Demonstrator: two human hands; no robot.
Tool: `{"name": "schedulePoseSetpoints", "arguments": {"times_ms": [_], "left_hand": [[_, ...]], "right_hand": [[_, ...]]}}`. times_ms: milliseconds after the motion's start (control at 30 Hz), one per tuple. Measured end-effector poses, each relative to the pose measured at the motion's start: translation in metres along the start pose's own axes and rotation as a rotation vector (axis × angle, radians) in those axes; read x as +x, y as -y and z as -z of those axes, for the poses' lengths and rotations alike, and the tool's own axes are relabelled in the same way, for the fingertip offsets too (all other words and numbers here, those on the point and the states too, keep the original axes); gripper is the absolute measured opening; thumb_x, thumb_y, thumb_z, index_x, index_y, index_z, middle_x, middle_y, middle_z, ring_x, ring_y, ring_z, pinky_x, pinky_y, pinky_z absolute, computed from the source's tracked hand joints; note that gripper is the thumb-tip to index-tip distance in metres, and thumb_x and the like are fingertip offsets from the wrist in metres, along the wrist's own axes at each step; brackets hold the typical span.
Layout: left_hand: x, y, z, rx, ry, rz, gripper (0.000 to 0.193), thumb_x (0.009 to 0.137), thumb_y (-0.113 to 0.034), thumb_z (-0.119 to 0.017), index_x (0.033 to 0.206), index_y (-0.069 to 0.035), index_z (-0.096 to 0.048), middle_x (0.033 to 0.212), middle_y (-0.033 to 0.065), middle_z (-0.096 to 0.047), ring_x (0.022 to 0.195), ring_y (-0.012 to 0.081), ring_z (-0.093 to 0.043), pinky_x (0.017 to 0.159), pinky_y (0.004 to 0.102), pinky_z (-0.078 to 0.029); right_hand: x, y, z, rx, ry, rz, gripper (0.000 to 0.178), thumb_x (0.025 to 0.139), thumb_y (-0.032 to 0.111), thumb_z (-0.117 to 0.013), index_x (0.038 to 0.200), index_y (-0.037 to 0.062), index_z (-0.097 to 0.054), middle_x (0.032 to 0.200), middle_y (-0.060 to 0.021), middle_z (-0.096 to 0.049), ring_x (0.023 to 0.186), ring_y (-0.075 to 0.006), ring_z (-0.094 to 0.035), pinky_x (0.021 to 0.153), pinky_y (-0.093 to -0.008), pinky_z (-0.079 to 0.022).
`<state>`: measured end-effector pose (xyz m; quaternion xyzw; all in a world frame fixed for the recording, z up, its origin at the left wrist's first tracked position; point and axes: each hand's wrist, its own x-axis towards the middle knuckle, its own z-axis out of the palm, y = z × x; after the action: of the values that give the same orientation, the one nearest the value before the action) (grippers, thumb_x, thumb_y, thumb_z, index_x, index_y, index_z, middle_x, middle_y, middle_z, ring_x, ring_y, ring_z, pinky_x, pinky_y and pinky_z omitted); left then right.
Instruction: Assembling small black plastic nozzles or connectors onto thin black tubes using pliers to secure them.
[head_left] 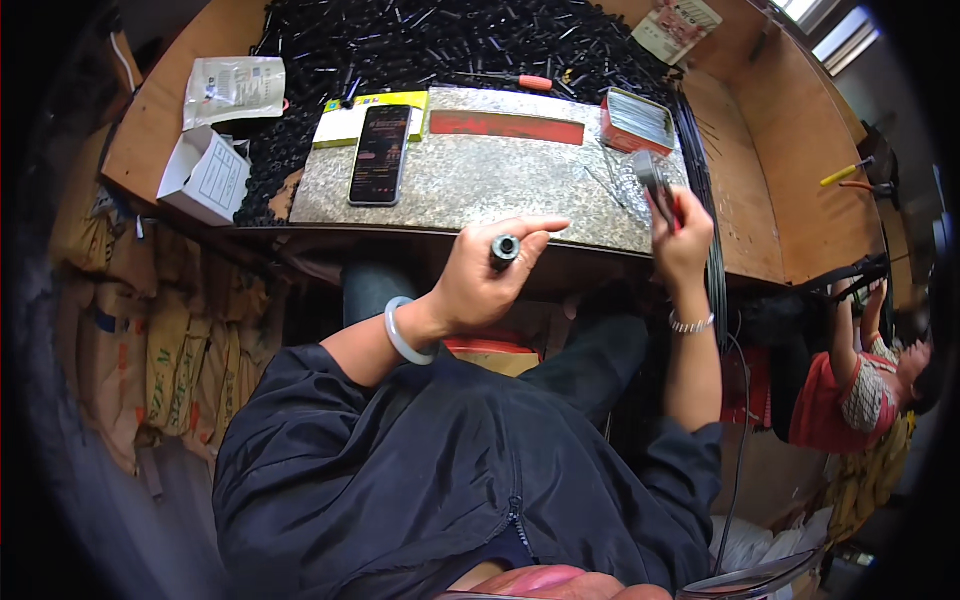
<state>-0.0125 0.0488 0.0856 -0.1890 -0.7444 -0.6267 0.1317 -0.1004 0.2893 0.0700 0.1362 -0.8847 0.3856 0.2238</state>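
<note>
My left hand (487, 275) holds a small black cylindrical part (505, 248) with its open end facing up, just in front of the near edge of a speckled stone slab (470, 185). A pale bangle sits on that wrist. My right hand (680, 240) grips a tool with a red handle and a grey metal head (655, 178) over the slab's right end. A thin black cable (712, 270) runs past that hand.
A phone (380, 154) lies on the slab beside a yellow box (372, 110). A red tin (636, 121) stands at the right end. A heap of black parts (440, 40) fills the back. A white box (205, 175) sits left. Another person (860, 385) sits at the right.
</note>
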Motion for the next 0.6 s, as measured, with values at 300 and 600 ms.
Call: {"name": "schedulePoseSetpoints", "arguments": {"times_ms": [300, 600], "left_hand": [[-0.009, 0.004, -0.007, -0.158, 0.064, 0.030, 0.025, 0.091, -0.010, -0.053, 0.111, 0.004, -0.060, 0.078, 0.0019, -0.060, 0.068, 0.0046, -0.051, 0.061, 0.0204, -0.043], [-0.016, 0.005, -0.006, -0.185, 0.078, -0.035, 0.041, 0.084, -0.022, -0.067, 0.114, 0.005, -0.057, 0.069, -0.0045, -0.049, 0.063, 0.0030, -0.042, 0.056, 0.0192, -0.038]], "right_hand": [[-0.051, 0.101, -0.031, 0.218, -0.152, 0.718, 0.022, 0.072, 0.010, -0.072, 0.089, 0.0049, -0.059, 0.061, -0.0033, -0.051, 0.052, -0.0186, -0.050, 0.049, -0.0299, -0.038], [-0.059, 0.109, -0.039, 0.279, -0.150, 0.669, 0.023, 0.072, 0.012, -0.074, 0.090, 0.0053, -0.060, 0.061, -0.0022, -0.052, 0.052, -0.0173, -0.049, 0.050, -0.0292, -0.038]]}}
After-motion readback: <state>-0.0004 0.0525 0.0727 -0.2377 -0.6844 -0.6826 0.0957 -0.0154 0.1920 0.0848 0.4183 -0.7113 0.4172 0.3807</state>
